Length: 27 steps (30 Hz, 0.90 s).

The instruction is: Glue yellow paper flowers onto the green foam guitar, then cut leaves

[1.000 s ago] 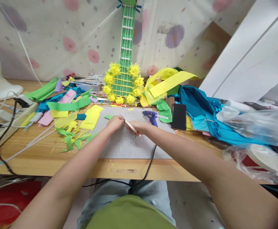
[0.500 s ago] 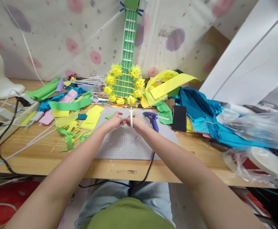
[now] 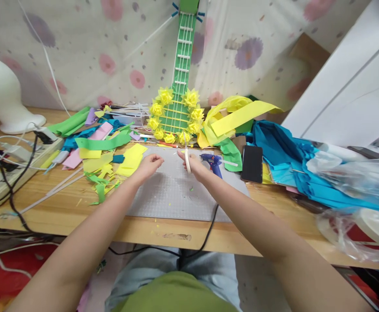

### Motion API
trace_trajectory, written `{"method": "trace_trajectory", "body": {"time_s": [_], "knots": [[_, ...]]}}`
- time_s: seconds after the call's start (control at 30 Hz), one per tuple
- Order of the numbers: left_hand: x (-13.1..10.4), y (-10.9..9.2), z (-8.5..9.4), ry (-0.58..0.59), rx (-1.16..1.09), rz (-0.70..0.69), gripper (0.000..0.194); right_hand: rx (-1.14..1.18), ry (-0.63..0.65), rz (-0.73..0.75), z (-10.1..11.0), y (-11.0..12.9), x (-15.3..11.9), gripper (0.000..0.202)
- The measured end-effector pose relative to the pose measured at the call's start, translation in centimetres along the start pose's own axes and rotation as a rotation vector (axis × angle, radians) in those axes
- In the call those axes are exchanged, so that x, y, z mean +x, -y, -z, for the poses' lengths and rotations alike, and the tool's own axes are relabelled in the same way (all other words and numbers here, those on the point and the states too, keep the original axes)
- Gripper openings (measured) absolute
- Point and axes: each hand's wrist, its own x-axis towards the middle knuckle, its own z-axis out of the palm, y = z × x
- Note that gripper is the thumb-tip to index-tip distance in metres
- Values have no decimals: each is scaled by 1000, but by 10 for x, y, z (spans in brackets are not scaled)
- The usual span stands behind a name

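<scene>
My right hand point(image 3: 194, 164) holds a pair of scissors point(image 3: 187, 159) by their white handle. The blades point away from me, toward the yellow paper flowers point(image 3: 170, 138). To its left, over the grey cutting mat point(image 3: 173, 199), is my left hand point(image 3: 150, 167), its fingers curled together. Anything between those fingers is hidden or too small to make out. A gap separates the two hands. Just right of my right hand lies a blue glue gun point(image 3: 212, 162) with a white glue stick in its back. Behind the hands a green paper guitar point(image 3: 179, 115) leans upright, ringed with the flowers.
Green and yellow paper scraps point(image 3: 103, 167) litter the table on the left, near a power strip point(image 3: 20, 169) with cables. On the right are a black phone point(image 3: 252, 164), blue crepe paper point(image 3: 276, 138) and a bagged tape roll point(image 3: 371, 225). A white foam head point(image 3: 4, 95) stands far left.
My hands have moved apart; the left went left, away from the scissors. The scissors stay in my right hand. The whole view has shifted slightly.
</scene>
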Motion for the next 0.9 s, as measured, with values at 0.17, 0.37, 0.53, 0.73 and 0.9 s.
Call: {"method": "trace_trajectory", "body": {"time_s": [0.17, 0.37, 0.53, 0.73, 0.9], "knots": [[1, -10, -3, -118, -140, -46, 13, -350, 40, 42, -1, -2, -30, 71], [5, -4, -14, -16, -123, -162, 13, -578, 58, 145, -4, 5, -40, 76], [4, 0, -21, 78, -141, -166, 17, -601, 25, 157, -6, 10, -41, 75], [8, 0, -19, 78, -38, -234, 15, -463, 93, 59, -5, 15, -40, 58], [15, -1, -19, 78, 164, -170, 13, -69, 339, -147, -11, 13, -26, 23]]}}
